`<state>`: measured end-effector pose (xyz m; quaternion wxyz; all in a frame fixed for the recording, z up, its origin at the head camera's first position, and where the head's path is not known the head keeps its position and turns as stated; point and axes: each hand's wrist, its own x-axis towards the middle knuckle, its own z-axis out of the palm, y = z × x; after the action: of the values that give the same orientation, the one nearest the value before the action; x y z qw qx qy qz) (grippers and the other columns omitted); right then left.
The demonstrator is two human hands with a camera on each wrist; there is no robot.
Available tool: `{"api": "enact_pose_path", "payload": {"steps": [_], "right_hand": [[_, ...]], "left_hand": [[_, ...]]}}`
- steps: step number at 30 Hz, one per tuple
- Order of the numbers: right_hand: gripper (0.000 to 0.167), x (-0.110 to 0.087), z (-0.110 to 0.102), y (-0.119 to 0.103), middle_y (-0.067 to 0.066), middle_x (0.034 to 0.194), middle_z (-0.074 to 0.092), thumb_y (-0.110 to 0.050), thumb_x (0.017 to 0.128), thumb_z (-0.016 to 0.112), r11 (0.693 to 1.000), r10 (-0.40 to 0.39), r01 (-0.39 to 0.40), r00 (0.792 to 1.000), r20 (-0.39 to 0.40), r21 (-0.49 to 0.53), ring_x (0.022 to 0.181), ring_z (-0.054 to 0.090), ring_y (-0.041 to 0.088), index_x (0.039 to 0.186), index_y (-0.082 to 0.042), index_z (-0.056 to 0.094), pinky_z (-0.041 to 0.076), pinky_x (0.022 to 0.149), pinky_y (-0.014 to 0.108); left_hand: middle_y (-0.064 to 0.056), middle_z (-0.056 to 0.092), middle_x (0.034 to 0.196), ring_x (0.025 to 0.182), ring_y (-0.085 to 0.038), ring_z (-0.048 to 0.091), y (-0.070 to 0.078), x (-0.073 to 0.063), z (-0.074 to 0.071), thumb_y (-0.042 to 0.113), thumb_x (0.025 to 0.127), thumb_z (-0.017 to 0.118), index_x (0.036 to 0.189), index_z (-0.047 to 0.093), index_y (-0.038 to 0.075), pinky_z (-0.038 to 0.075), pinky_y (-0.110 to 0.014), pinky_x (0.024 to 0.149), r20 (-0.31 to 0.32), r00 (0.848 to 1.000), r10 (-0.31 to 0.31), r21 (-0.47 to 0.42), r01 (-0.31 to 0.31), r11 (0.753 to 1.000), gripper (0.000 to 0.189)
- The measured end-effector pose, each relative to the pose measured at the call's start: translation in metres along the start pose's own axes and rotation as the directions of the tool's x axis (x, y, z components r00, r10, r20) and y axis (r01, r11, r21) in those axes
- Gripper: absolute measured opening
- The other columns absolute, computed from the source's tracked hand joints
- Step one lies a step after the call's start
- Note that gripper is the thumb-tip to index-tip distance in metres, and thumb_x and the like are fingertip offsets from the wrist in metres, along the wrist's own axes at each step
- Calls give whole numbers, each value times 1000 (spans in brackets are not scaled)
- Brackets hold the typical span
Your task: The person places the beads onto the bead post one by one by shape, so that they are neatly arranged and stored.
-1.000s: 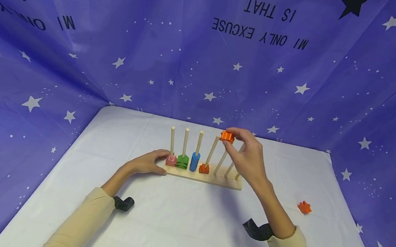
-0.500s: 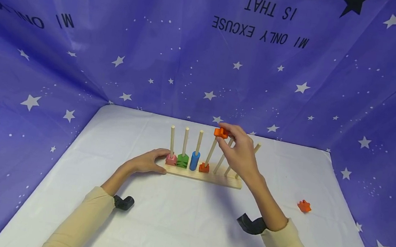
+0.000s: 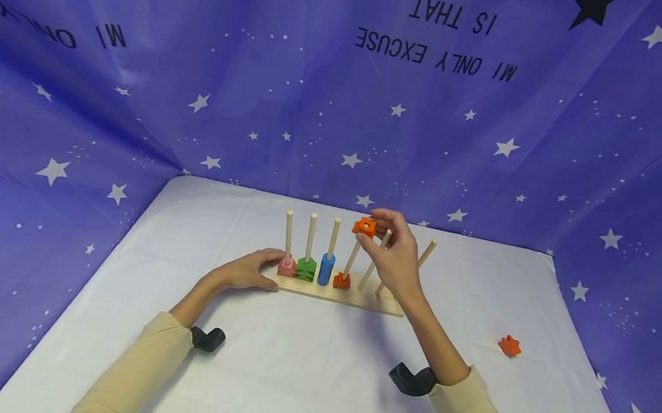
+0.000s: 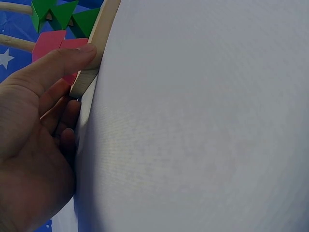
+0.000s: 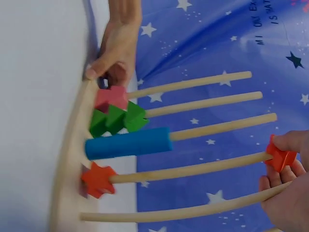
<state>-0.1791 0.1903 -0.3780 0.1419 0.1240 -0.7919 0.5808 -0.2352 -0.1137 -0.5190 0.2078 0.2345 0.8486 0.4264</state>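
Observation:
My left hand (image 3: 247,270) grips the left end of a wooden peg board (image 3: 352,297), thumb on the front edge in the left wrist view. With thumb and fingers, my right hand (image 3: 395,252) pinches an orange star-shaped bead (image 5: 280,153) at the top of the fourth peg (image 5: 203,171). The peg's tip shows in the bead's hole in the head view. Another orange star bead (image 5: 99,180) sits at that peg's foot. Pink beads (image 3: 286,267), green beads (image 3: 305,269) and a blue stack (image 3: 326,270) fill the bases of the first three pegs.
A loose orange star bead (image 3: 510,346) lies on the white tablecloth (image 3: 302,377) to the right. Bare pegs (image 3: 427,252) stand on the right part of the board. Purple star-printed cloth (image 3: 340,114) rises behind and at both sides.
My right hand has moved left with the orange star bead, from beside the fourth peg onto its tip. The bead has turned so its hole faces up. My left hand stays on the board.

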Motion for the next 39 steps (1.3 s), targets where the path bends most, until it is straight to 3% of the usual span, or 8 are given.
{"api": "enact_pose_path", "payload": {"steps": [8,15,22,25,29,32,35,39], "right_hand": [[35,-18,13,38,19,114,63,0,87,75,984,147,-146,989,0,106,107,62,32,117,5,59,49,99,47],[33,-33,29,87,15,112,65,2,85,74,944,313,-315,949,33,92,109,61,29,116,3,61,49,98,41],[28,-44,32,103,15,107,68,8,87,69,929,344,-353,935,88,115,105,63,32,114,3,63,52,81,24],[32,-47,29,105,18,114,67,10,87,67,928,338,-349,936,100,131,111,62,35,118,3,62,53,90,29],[47,-58,16,105,24,134,57,9,89,66,929,333,-349,933,136,121,128,52,37,134,5,55,42,109,42],[55,-70,-4,98,27,142,49,6,90,66,938,325,-340,930,170,64,134,45,39,142,7,47,35,113,45],[50,-84,-31,92,29,136,54,5,91,67,956,290,-294,942,169,0,128,51,41,137,10,51,40,109,44],[34,-99,-76,94,27,122,64,3,91,69,969,225,-216,971,75,-121,114,62,38,123,11,62,50,99,34]], "left_hand": [[-23,36,154,142,-41,31,1,1,0,21,82,81,149,42,0,19,-56,118,2,1000,6,-5,-6,1000,80],[-23,36,154,143,-41,30,2,1,0,21,82,81,150,41,0,19,-56,118,1,1000,-3,0,3,1000,81],[-24,36,154,142,-42,30,3,1,0,21,82,81,149,42,-1,19,-56,118,2,1000,10,-1,-10,1000,81],[-24,36,154,142,-41,31,2,2,0,20,82,81,149,42,0,19,-56,118,1,1000,8,-2,-8,1000,80],[-23,36,154,142,-40,32,0,3,2,21,82,82,149,42,0,19,-55,118,1,1000,0,0,0,1000,81],[-23,36,154,142,-40,31,-1,2,3,22,82,81,150,41,1,18,-55,118,3,1000,-4,-4,4,1000,81],[-23,36,154,142,-41,31,0,1,2,22,82,81,150,41,1,18,-56,118,1,1000,0,-4,0,1000,81],[-23,36,154,143,-40,30,1,1,1,21,82,82,150,42,1,17,-55,118,-2,1000,-5,-10,5,1000,81]]}}
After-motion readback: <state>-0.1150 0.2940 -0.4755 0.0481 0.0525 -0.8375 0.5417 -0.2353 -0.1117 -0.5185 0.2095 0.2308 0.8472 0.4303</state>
